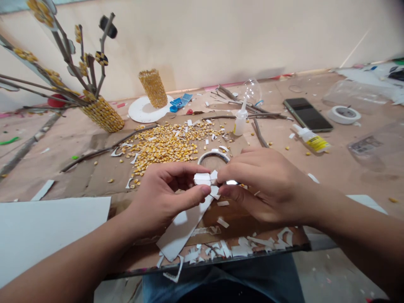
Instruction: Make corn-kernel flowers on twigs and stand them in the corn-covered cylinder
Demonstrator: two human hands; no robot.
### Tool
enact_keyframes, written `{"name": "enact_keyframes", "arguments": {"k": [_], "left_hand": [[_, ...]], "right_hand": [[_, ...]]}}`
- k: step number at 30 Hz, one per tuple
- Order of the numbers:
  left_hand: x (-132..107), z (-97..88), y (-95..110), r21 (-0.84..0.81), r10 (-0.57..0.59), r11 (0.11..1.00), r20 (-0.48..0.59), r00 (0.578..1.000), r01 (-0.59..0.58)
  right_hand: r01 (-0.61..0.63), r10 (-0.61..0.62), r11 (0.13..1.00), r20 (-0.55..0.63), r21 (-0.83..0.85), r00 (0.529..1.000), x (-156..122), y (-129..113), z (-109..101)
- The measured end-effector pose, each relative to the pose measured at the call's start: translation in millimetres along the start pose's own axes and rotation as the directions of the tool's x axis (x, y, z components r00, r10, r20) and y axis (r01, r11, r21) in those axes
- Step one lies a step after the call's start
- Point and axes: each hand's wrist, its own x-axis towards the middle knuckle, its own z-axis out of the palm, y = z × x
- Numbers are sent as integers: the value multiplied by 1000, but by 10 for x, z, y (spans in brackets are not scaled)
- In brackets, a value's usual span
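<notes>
My left hand (172, 187) pinches a small folded piece of white card (202, 179) between thumb and fingers. Close beside it, my right hand (265, 183) has thumb and fingers closed at a small white scrap (214, 176); its fingers partly hide what they grip. Behind the fingertips lies a white ring (206, 155), partly covered by the right hand. Under the hands, a long strip of white card (179, 233) slants toward the table's front edge. A pile of yellow corn kernels (167, 145) spreads just beyond my left hand.
A corn-covered cup holding branches (102, 113) stands left; another corn-covered cup (153, 88) sits on a white disc (135, 110). Glue bottles (240, 121), a phone (307, 113) and a tape roll (344, 114) lie right. Paper scraps (243, 247) line the front edge. White card (50, 235) lies left.
</notes>
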Motion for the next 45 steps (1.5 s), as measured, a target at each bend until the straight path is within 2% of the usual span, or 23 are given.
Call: {"name": "enact_keyframes", "arguments": {"k": [8,20,23,28,32,35,40,45], "left_hand": [[-13,-5,-20,48,-3,999,2,1000,3],[5,-19,-26,218,80,972,50,996,-89],[9,-22,-16,275,114,953,66,991,-128],[19,-29,-11,380,178,902,103,979,-204],[13,-45,-33,394,184,890,152,971,-230],[9,-54,-52,377,187,898,140,972,-227],[12,-47,-47,400,196,887,129,972,-232],[16,-34,-15,420,188,879,127,974,-225]], "right_hand": [[-5,5,1000,4,-9,1000,2,-9,7],[-13,11,999,57,37,998,28,-11,19],[-38,31,991,56,130,998,24,-12,9],[-189,154,906,122,379,980,31,-13,-27],[-260,219,851,143,456,965,17,-12,-63],[-268,211,847,171,459,962,11,0,-77],[-215,133,887,220,408,967,42,10,-69],[-216,137,897,222,386,965,46,0,-66]]}}
